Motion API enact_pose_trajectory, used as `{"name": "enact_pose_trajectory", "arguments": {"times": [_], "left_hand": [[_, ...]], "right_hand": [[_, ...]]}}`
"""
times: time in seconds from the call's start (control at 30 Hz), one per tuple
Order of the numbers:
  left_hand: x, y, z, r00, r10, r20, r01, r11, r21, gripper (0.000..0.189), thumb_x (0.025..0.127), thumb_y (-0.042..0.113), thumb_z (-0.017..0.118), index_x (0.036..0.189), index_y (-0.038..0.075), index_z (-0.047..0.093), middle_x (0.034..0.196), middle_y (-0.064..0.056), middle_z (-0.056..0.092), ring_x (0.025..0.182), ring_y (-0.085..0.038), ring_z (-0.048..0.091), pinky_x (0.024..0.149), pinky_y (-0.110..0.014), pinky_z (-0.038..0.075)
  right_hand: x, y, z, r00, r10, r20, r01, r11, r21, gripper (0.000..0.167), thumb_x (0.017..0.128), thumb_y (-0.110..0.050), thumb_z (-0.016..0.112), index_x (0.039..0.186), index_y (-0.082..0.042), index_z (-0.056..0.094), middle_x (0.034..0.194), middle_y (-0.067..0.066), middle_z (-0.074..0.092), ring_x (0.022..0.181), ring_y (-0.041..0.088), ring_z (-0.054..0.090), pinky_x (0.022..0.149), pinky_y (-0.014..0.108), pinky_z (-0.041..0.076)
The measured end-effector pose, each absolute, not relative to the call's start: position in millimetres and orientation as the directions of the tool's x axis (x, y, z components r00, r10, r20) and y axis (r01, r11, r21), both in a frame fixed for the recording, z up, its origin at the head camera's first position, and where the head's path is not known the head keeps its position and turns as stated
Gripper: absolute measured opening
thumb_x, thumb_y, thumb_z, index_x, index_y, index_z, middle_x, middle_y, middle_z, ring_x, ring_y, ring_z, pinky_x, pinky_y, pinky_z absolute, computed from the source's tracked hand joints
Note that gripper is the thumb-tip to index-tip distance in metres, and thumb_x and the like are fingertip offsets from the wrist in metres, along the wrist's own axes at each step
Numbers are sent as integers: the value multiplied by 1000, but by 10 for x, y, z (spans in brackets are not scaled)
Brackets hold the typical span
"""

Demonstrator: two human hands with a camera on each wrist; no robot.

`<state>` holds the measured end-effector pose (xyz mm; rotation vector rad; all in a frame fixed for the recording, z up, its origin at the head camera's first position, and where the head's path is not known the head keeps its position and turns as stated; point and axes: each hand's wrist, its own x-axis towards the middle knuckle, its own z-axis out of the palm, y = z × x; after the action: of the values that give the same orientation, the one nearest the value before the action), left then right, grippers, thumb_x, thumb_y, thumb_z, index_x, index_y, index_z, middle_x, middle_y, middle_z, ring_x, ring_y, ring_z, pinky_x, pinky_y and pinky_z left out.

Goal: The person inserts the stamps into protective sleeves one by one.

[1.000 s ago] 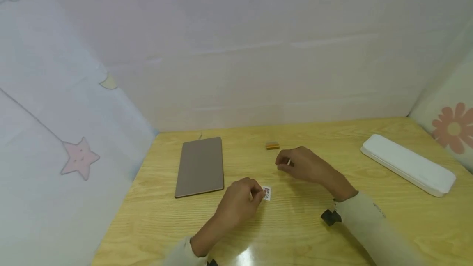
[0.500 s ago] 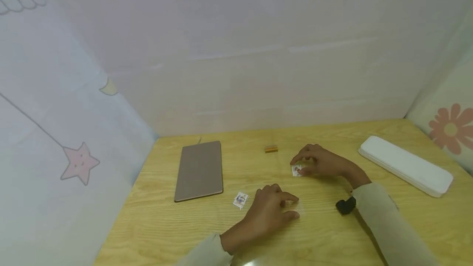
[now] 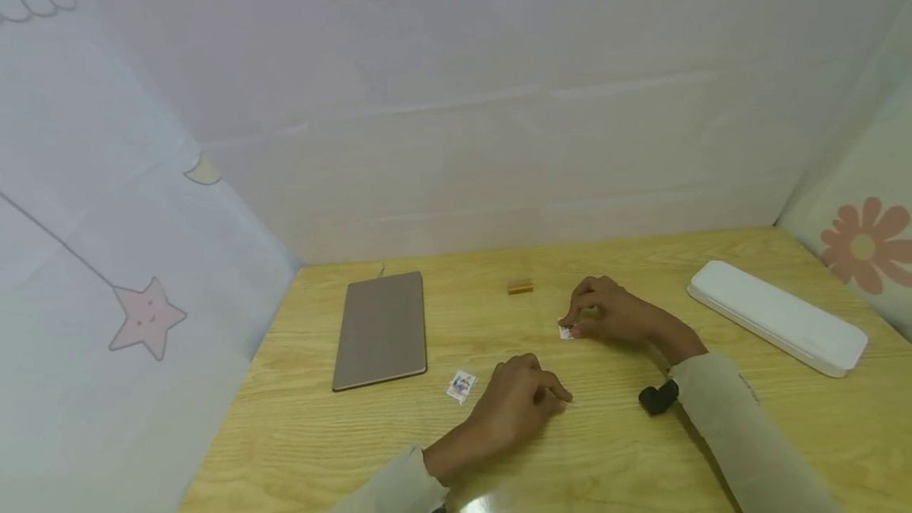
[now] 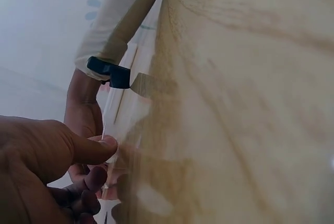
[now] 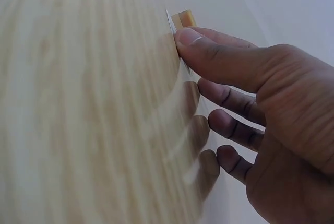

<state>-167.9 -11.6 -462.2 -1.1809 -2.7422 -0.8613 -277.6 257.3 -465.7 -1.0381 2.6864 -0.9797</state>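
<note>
In the head view my left hand point(image 3: 518, 402) is low over the table, thumb and index finger pinching a thin, clear piece of film point(image 3: 568, 404). The left wrist view shows the thumb against its see-through edge. Farther back, my right hand point(image 3: 609, 315) pinches a small picture stamp point(image 3: 566, 332) close over the tabletop; in the right wrist view only the stamp's thin edge point(image 5: 170, 23) shows past the thumb, the other fingers loosely bent near the wood. Another stamp point(image 3: 461, 386) with a coloured picture lies flat, left of my left hand.
A grey-brown flat notebook point(image 3: 381, 331) lies on the wooden table point(image 3: 285, 434) at the left. A small orange-brown block point(image 3: 520, 286) sits at the back, and a long white case point(image 3: 778, 317) lies at the right. Cloth walls point(image 3: 456, 101) surround the table's back and sides.
My left hand has moved right and now pinches the clear film; a stamp shows uncovered on its left. My right hand has shifted slightly right and its fingers have closed on the stamp there.
</note>
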Motion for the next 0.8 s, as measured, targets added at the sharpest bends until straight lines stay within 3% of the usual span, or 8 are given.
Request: {"name": "enact_pose_trajectory", "arguments": {"times": [0.37, 0.5, 0.7, 0.8], "left_hand": [[-1662, -230, -4447, -813, 545, 205, 473, 412, 779, 11, 93, 15, 73, 99, 22, 80, 97, 15, 69, 76, -2, 63, 65, -20, 53], [-1698, -273, -4386, -794, 563, 229, 489, 368, 791, 12, 94, 12, 71, 101, 18, 80, 97, 9, 75, 75, -5, 69, 65, -18, 54], [-1747, -353, -4322, -758, 589, 280, 513, 274, 813, 13, 95, 10, 69, 105, 14, 77, 90, 0, 75, 75, -11, 71, 66, -20, 56], [-1773, -382, -4302, -744, 593, 309, 537, 255, 804, 12, 98, 12, 66, 106, 15, 74, 85, -2, 72, 71, -14, 69, 60, -22, 55]], "right_hand": [[-2760, 2481, -4581, -730, -676, 98, -586, 546, -598, 10, 98, -20, 69, 106, -26, 71, 111, -8, 60, 103, 14, 54, 88, 37, 49], [-2733, 2422, -4543, -773, -633, 40, -535, 616, -578, 11, 97, -22, 71, 107, -25, 69, 109, -7, 61, 100, 13, 56, 86, 37, 50], [-2706, 2350, -4505, -809, -587, -10, -479, 670, -568, 36, 96, -22, 72, 128, -11, 62, 113, 0, 61, 103, 17, 57, 89, 40, 49], [-2689, 2331, -4483, -819, -573, -32, -453, 680, -577, 39, 96, -21, 72, 131, -8, 60, 113, 2, 60, 104, 19, 57, 90, 40, 49]]}}
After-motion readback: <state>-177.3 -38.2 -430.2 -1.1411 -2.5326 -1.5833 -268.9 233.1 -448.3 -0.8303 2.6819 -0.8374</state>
